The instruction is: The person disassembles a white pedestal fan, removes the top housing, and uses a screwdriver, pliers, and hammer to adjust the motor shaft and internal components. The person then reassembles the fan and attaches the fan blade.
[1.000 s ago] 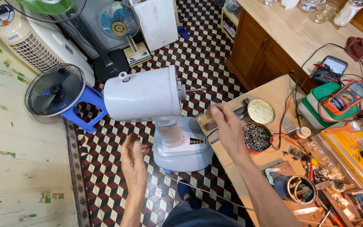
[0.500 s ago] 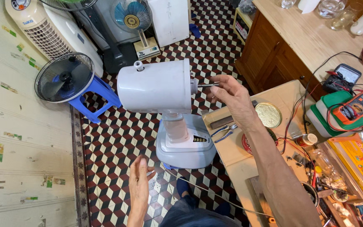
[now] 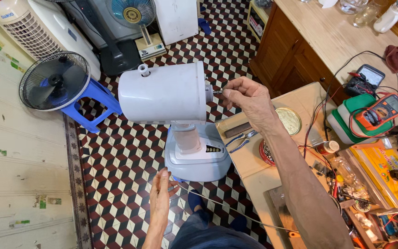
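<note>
1. Fan motor housing (image 3: pixel 162 93), white and with no blade or guard on it, stands on its pale blue base (image 3: pixel 198 159) on the tiled floor (image 3: pixel 116 152), just beside the desk (image 3: pixel 272 175).
2. Right hand (image 3: pixel 247 94) pinches the bare motor shaft (image 3: pixel 217 91) at the front of the housing.
3. Left hand (image 3: pixel 162 196) hangs open and empty above the floor.
4. Stripping looks done; blade and guard are left to fit.
5. Pliers (image 3: pixel 241 139) and a tin of screws (image 3: pixel 267 152) lie on the desk.
</note>
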